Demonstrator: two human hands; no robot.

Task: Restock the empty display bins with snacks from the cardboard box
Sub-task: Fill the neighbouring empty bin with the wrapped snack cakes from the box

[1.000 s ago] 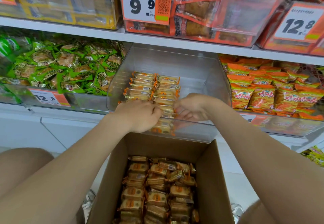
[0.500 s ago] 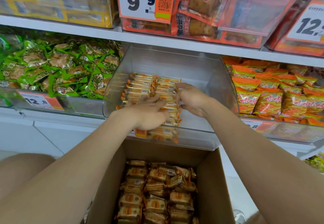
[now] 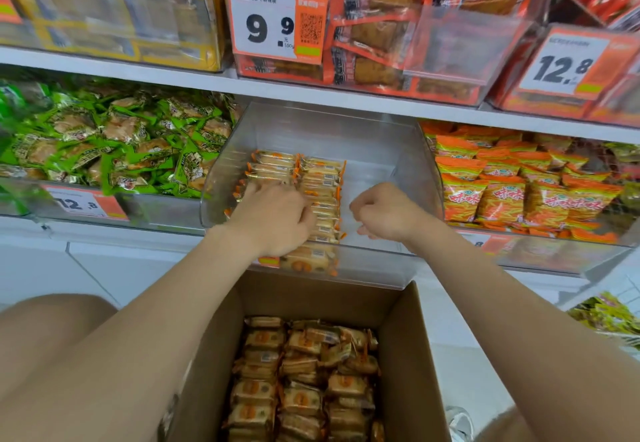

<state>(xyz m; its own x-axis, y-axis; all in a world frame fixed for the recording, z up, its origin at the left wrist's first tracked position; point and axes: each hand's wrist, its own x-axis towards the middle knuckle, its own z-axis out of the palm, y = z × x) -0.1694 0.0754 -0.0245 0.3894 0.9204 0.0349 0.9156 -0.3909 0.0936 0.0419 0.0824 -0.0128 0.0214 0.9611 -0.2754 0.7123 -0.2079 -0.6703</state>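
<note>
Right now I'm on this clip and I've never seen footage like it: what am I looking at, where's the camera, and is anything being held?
There is no machine here. A person wears one wide-angle camera on the head, looking forward and down, so both bare arms reach in from the bottom. The person is filling a clear display bin on a shop shelf with small snack packets, laid in two rows. The left hand rests on those rows; whether its fingers grip one I cannot tell. The right hand is beside them, fingers curled, apparently empty. Below stands an open cardboard box holding more packets. Neighbouring bins hold green packets and orange bags.
</note>
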